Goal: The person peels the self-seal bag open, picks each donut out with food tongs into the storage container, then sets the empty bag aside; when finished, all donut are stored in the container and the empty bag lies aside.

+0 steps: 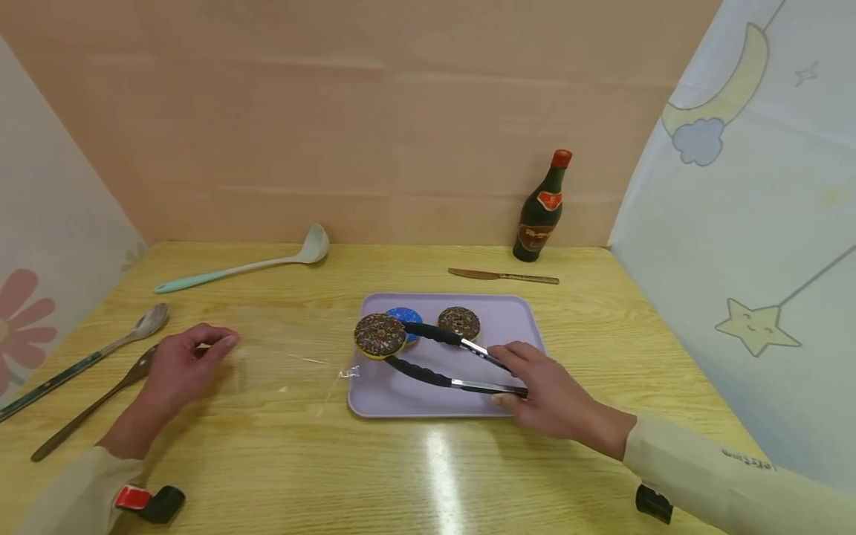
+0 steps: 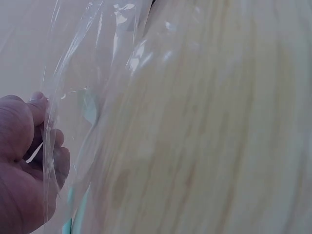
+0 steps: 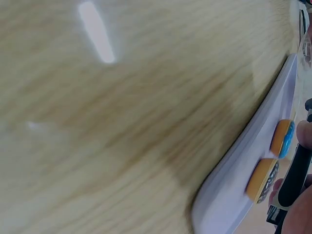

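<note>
My left hand pinches the edge of a clear plastic bag, which stretches right toward the tray; its thin film shows glints in the left wrist view. In my right hand is a pair of tongs with black grips and metal arms. The black ends of the tongs hold a chocolate-sprinkled donut over the tray's left edge, near the bag's right end. On the lilac tray lie a blue-iced donut, partly hidden by the held one, and a second chocolate donut.
A ladle with a mint handle lies at the back left. Left of my left hand are a slotted or plain spoon and a dark spoon. Behind the tray lie a knife and a leaning dark bottle with a red cap.
</note>
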Tool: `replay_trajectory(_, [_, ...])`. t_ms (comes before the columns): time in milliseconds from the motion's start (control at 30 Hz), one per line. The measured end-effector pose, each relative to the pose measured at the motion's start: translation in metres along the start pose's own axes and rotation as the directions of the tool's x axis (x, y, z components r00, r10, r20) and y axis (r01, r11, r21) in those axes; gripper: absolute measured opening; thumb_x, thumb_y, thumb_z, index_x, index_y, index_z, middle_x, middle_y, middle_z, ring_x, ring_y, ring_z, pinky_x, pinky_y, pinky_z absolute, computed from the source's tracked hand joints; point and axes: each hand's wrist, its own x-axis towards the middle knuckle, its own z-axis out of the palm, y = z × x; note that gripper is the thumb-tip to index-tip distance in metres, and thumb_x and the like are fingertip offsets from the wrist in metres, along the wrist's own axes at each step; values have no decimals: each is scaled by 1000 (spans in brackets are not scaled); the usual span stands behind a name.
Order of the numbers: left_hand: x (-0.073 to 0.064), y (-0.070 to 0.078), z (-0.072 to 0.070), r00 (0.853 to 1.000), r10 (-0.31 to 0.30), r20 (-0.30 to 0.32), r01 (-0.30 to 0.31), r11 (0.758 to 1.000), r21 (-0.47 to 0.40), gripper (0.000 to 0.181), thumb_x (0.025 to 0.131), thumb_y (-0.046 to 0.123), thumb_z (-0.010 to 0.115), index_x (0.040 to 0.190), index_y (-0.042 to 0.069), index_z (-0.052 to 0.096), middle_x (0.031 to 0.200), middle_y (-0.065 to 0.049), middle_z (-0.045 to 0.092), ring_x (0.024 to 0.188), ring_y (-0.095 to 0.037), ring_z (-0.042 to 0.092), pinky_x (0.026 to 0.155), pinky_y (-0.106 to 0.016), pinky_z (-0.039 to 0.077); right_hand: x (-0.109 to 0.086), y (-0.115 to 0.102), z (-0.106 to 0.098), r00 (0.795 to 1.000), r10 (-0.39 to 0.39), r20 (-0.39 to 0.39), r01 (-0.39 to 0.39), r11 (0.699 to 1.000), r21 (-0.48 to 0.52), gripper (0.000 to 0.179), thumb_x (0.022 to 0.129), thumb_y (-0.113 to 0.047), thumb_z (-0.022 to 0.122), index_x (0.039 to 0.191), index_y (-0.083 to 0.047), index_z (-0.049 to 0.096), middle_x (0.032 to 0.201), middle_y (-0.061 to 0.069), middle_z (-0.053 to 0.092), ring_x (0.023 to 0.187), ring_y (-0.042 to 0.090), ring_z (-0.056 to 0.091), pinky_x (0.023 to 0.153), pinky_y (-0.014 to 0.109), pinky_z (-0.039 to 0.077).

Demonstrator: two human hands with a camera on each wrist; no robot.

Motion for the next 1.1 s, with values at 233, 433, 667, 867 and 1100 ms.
replay_trajectory(233, [0, 0, -3, 1000, -4, 14, 4, 1000, 4, 14, 93, 8, 63, 96, -4, 68, 85, 19, 63, 79, 10, 53, 66, -7, 41, -36, 15, -17, 997, 52, -64, -55, 998, -41, 57, 77, -15, 79, 127, -2, 55, 112, 1, 55, 91, 15, 56, 72, 38, 48])
replay_trajectory(433, [3, -1, -4, 1000, 19, 15, -20, 998, 57, 12, 92, 8, 64, 94, -3, 69, 83, 21, 62, 78, 14, 51, 65, -6, 41, -63, 29, -37, 988, 113, -108, -122, 989, -84, 59, 75, -11, 81, 126, 0, 54, 109, 2, 55, 85, 17, 58, 64, 34, 48])
replay_trajectory(667, [8, -4, -5, 997, 65, 45, -70, 987, 147, 8, 89, 7, 66, 90, 1, 71, 81, 11, 64, 75, 13, 49, 61, -8, 41, -86, 48, -52, 976, 152, -158, -177, 971, -161, 61, 72, -10, 82, 125, 2, 54, 107, 7, 57, 76, 18, 55, 58, 34, 44])
replay_trajectory(867, [11, -6, -5, 989, 105, 103, -127, 962, 242, 3, 86, 6, 70, 87, 4, 73, 80, -3, 64, 73, 5, 52, 61, -12, 41, -97, 63, -52, 969, 199, -148, -226, 954, -198, 61, 70, -11, 83, 122, 3, 55, 104, 10, 57, 73, 17, 52, 57, 35, 41])
replay_trajectory(1100, [13, -6, -4, 981, 118, 156, -160, 942, 295, 5, 86, 8, 70, 84, 6, 73, 79, 2, 61, 70, -7, 57, 58, -27, 46, -100, 73, -50, 970, 213, -114, -234, 945, -227, 62, 70, -14, 84, 121, 5, 54, 105, 14, 57, 82, 28, 59, 62, 45, 46])
